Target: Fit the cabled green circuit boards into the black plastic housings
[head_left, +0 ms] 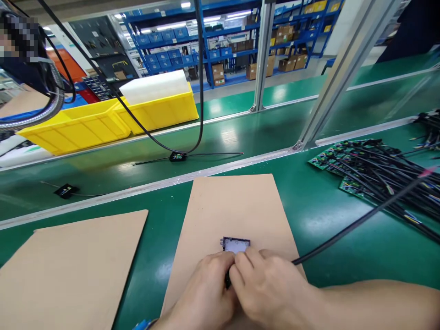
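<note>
A small black rectangular housing with a grey inside (236, 245) lies on a cardboard sheet (233, 206), its near part covered by my fingers. My left hand (209, 286) is closed, thumb and fingers pinched just below the housing. Against it, my right hand (271, 284) is closed too, with its fingertips meeting the left thumb. A bit of something black shows between the two hands, too covered to make out. From behind my right hand a black cable (343, 233) runs out to the right.
Green circuit boards with black cables (374, 169) are heaped at the right. Another cardboard sheet (79, 266) lies left. Beyond the metal rail, two small black units with wires (178, 156) rest on the green surface. Yellow bins (158, 110), hanging cable (201, 82) and a metal post (333, 78) stand behind.
</note>
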`<state>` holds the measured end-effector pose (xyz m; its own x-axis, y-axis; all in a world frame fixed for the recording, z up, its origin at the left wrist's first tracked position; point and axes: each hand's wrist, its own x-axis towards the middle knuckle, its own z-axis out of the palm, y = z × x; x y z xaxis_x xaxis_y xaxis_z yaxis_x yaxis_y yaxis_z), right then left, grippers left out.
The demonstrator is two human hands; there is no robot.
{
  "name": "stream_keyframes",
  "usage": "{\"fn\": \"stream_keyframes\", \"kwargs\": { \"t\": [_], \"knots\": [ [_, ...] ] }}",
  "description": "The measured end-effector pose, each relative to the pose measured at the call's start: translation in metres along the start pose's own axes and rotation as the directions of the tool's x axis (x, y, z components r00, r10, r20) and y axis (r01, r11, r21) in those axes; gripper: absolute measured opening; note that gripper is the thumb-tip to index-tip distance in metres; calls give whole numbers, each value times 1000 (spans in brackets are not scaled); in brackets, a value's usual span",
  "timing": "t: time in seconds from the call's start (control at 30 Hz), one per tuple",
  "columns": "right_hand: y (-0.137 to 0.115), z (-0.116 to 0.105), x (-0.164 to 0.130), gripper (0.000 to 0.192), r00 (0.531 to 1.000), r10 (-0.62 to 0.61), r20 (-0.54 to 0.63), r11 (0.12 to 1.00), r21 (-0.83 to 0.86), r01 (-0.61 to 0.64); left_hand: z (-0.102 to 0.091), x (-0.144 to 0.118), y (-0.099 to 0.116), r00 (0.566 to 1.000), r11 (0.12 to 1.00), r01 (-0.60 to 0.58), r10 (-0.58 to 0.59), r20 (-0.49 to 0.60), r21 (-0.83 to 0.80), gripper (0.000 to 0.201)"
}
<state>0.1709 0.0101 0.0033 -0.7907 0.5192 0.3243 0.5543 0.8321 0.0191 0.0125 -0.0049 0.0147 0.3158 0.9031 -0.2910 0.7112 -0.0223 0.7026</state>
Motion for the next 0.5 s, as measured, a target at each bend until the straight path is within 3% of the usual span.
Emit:
{"fn": "stream_keyframes", "kwargs": {
  "t": [0.13,0.23,0.27,0.37,0.4,0.5],
  "knots": [
    [4,-6,1,23,996,-53,77,996,79,47,-17,7,-2,996,999,-13,17,89,-48,18],
    [18,-4,-2,39,989,-41,142,992,128,23,-31,10,-5,996,1000,-7,6,84,9,17],
    [23,-1,-3,37,986,-20,165,992,126,-1,-34,10,-8,998,999,-18,16,54,44,22],
    [32,10,-4,23,966,65,251,980,168,-110,-35,13,-21,996,984,-79,82,-16,159,68],
    [34,13,-3,22,958,84,274,968,206,-143,-32,14,-26,994,978,-100,105,-17,184,75],
    [40,20,1,25,950,70,303,926,335,-175,-23,15,-39,992,977,-124,123,16,174,64]
  ]
}}
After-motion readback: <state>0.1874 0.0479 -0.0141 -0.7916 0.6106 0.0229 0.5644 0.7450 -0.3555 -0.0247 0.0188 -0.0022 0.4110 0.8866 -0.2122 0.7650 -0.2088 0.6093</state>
